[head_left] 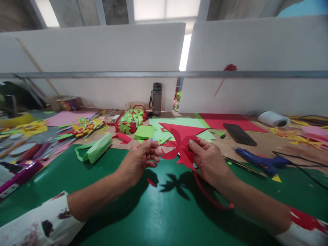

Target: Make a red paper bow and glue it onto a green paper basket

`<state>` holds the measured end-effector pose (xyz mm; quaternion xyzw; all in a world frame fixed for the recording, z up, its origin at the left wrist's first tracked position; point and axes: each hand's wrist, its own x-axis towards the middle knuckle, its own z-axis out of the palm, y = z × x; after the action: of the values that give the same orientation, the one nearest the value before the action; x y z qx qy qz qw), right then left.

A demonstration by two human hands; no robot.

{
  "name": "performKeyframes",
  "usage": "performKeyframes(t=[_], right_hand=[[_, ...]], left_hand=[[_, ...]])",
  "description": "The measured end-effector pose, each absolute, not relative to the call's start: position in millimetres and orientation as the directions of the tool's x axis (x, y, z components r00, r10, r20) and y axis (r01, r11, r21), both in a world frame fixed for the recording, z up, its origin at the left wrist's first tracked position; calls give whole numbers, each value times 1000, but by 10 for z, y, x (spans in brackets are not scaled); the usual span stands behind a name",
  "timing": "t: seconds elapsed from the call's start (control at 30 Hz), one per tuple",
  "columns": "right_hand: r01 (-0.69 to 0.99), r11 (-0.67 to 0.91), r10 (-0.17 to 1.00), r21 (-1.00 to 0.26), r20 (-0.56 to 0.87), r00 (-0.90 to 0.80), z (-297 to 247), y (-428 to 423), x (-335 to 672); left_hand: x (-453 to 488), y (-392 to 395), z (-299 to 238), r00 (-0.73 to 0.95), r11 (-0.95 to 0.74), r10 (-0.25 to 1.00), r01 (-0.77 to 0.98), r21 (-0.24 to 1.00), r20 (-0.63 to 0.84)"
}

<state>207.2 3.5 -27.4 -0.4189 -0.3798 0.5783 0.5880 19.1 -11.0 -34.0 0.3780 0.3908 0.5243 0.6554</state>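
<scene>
My right hand (211,160) pinches a red paper cutout (183,145) with petal-like lobes, held above the green work surface (153,218). Below that hand hangs a curved red handle (205,194), apparently of scissors; their blades are mostly hidden. My left hand (143,157) is just left of the cutout, fingers loosely curled and apart, with nothing visible in them. A small red paper scrap (151,182) shows below it. The cutout's shadow falls on the green surface. Behind it are light green sheets (176,122) and red scraps.
At right are a blue glue gun (253,159) with its cable, tweezers (246,166) and a black phone (239,134). A folded green paper piece (94,150) lies left. Behind stand a red basket (125,127) of green paper and a grey bottle (156,99).
</scene>
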Motion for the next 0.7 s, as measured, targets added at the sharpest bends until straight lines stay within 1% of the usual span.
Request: performKeyframes(t=[0.1, 0.2, 0.3, 0.37, 0.47, 0.57, 0.7], right_hand=[[-391, -26, 998, -920, -47, 45, -291, 37, 2066], [-398, -29, 998, -917, -47, 35, -337, 9, 2051], [-397, -23, 998, -918, -44, 45, -369, -24, 2042], [-391, -14, 998, -920, -38, 54, -387, -48, 2037], [-356, -26, 998, -934, -42, 37, -424, -94, 2020], [-318, -51, 999, -947, -53, -1, -470, -148, 1990], [-261, -72, 997, -963, -62, -47, -512, -212, 1979]], left_hand=[[212, -130, -394, 140, 215, 976, -462, 860, -168], [295, -218, -521, 200, 246, 966, -507, 826, -164], [381, -312, -640, 302, 262, 944, -438, 860, -134], [417, -343, -685, 334, 254, 934, -370, 894, -127], [443, -341, -705, 308, 270, 936, -324, 907, -169], [439, -312, -690, 279, 298, 937, -332, 895, -209], [385, -258, -632, 172, 227, 970, -403, 887, -170]])
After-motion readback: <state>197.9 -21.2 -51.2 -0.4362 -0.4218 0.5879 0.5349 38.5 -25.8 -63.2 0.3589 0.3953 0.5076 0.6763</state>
